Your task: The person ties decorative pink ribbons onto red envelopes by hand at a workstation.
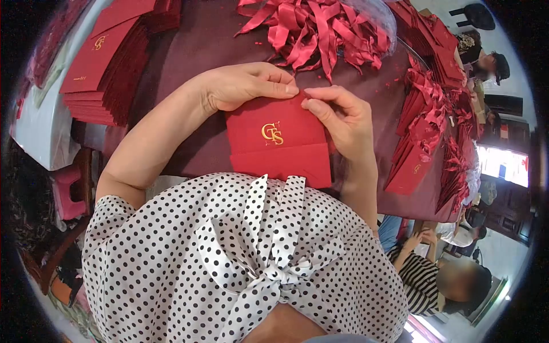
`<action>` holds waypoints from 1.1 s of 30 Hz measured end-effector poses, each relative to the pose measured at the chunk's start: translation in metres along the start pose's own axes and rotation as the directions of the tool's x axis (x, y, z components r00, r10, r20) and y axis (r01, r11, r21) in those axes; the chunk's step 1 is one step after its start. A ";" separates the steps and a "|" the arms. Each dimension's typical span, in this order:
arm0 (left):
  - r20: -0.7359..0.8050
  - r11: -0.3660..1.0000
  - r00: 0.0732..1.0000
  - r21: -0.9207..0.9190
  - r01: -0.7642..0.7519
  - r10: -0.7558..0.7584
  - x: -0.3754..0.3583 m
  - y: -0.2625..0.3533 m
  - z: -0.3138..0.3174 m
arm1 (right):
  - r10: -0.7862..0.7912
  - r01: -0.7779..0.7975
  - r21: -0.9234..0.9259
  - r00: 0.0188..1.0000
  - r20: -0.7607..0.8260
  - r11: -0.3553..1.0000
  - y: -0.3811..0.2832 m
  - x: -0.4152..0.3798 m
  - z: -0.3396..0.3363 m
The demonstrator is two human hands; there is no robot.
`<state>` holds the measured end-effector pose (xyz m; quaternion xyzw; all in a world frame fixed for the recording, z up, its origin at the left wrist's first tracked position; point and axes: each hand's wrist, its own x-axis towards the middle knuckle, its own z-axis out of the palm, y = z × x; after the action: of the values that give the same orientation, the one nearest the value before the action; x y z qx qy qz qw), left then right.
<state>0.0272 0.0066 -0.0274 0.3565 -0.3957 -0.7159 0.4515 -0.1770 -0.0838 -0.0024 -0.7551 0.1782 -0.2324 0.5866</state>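
Note:
A red paper bag (280,123) with gold "GTS" lettering lies in front of my chest, with a folded panel across its lower part. My left hand (251,86) is closed on its top edge, the thumb pointing toward the top right corner. Close beside that thumb, my right hand (343,117) pinches thumb and forefinger together at the corner. A small bit of red shows at those fingertips, too small to make out. Beyond both hands lies a loose heap of red satin ribbons (320,34), partly on clear plastic.
A tall stack of red bags (103,68) stands at the left on the dark red tablecloth (189,34). More bags with ribbons (420,126) lie along the right side. A person in a striped top (423,274) sits at the lower right. A pink stool (67,191) is at the left.

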 end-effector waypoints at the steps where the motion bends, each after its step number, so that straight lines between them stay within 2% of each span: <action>1: 0.000 1.000 1.000 0.001 0.000 0.000 0.001 0.000 -0.001 | -0.001 0.001 0.000 1.000 0.000 1.000 0.000 0.001 0.000; 3: -0.048 0.987 0.998 0.154 -0.034 0.042 0.003 -0.002 -0.003 | -0.028 0.028 -0.086 1.000 -0.001 0.996 -0.002 0.001 0.000; 4: -0.048 0.987 0.998 0.154 -0.037 0.045 0.002 -0.001 -0.006 | -0.029 0.029 -0.088 1.000 0.000 0.996 -0.002 0.001 0.001; 6: 0.035 0.965 0.996 0.248 -0.088 0.082 -0.002 0.004 -0.011 | 0.013 -0.014 -0.029 0.999 -0.048 0.999 -0.002 0.000 0.002; 7: 0.030 0.907 0.988 0.392 -0.152 0.153 -0.005 0.011 -0.008 | 0.013 -0.015 -0.032 0.999 -0.047 0.999 -0.003 0.001 0.001; 8: 0.032 0.907 0.988 0.391 -0.154 0.154 -0.006 0.012 -0.010 | -0.069 0.064 -0.147 0.997 -0.028 0.987 -0.003 0.002 0.000; 9: 0.049 0.846 0.978 0.494 -0.201 0.204 -0.007 0.013 -0.015 | -0.147 0.142 -0.257 0.989 -0.001 0.956 -0.003 0.002 -0.001; 10: 0.072 0.770 0.965 0.590 -0.244 0.251 -0.007 0.015 -0.016 | -0.145 0.139 -0.258 0.989 -0.004 0.956 -0.005 0.000 -0.001; 11: 0.015 0.800 0.993 0.592 -0.100 0.113 -0.009 0.021 -0.016 | -0.096 0.090 -0.270 0.995 -0.007 0.959 -0.008 -0.002 0.000; 12: 0.017 0.800 0.994 0.591 -0.100 0.112 -0.009 0.021 -0.014 | -0.047 0.042 -0.282 0.999 -0.011 0.958 -0.009 -0.003 0.001; 14: -0.077 0.825 0.995 0.565 -0.013 0.068 -0.009 0.020 -0.009 | -0.075 0.054 -0.300 0.995 -0.060 0.952 -0.008 -0.003 0.005; 16: -0.090 0.829 0.993 0.559 -0.017 0.082 -0.007 0.018 -0.006 | -0.101 0.062 -0.317 0.989 -0.109 0.946 -0.008 -0.003 0.008; 18: -0.105 0.832 0.990 0.554 -0.022 0.096 -0.006 0.016 -0.004 | -0.176 0.113 -0.482 0.981 -0.087 0.869 -0.010 -0.003 0.010; 19: -0.113 0.822 0.988 0.569 -0.023 0.106 -0.006 0.015 -0.003 | -0.175 0.112 -0.482 0.981 -0.087 0.869 -0.012 -0.003 0.011; 21: -0.120 0.812 0.986 0.583 -0.025 0.117 -0.005 0.012 -0.002 | -0.244 0.185 -0.605 0.970 -0.015 0.774 -0.015 -0.004 0.012; 23: -0.095 0.757 0.974 0.646 -0.098 0.207 -0.004 0.008 -0.003 | -0.265 0.205 -0.621 0.964 -0.005 0.757 -0.014 -0.005 0.013; 25: -0.102 0.745 0.973 0.661 -0.090 0.208 -0.003 0.009 0.001 | -0.288 0.226 -0.636 0.958 0.007 0.738 -0.014 -0.006 0.014; 27: -0.111 0.732 0.972 0.677 -0.080 0.209 -0.004 0.010 0.004 | -0.338 0.253 -0.739 0.940 0.036 0.624 -0.014 -0.008 0.016; 30: -0.091 0.694 0.968 0.713 -0.099 0.232 -0.005 0.011 0.005 | -0.328 0.255 -0.773 0.942 0.064 0.581 -0.015 -0.010 0.018; 32: -0.060 0.558 0.951 0.820 -0.126 0.303 -0.003 0.008 0.004 | -0.322 0.244 -0.812 0.944 0.074 0.531 -0.018 -0.012 0.022; 33: -0.057 0.555 0.951 0.822 -0.128 0.303 -0.003 0.007 0.007 | -0.313 0.233 -0.847 0.946 0.084 0.478 -0.019 -0.012 0.024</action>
<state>0.0251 0.0090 -0.0176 0.5383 -0.6730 -0.3576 0.3597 -0.1737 -0.0538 0.0093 -0.9520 0.1698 -0.2373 0.0929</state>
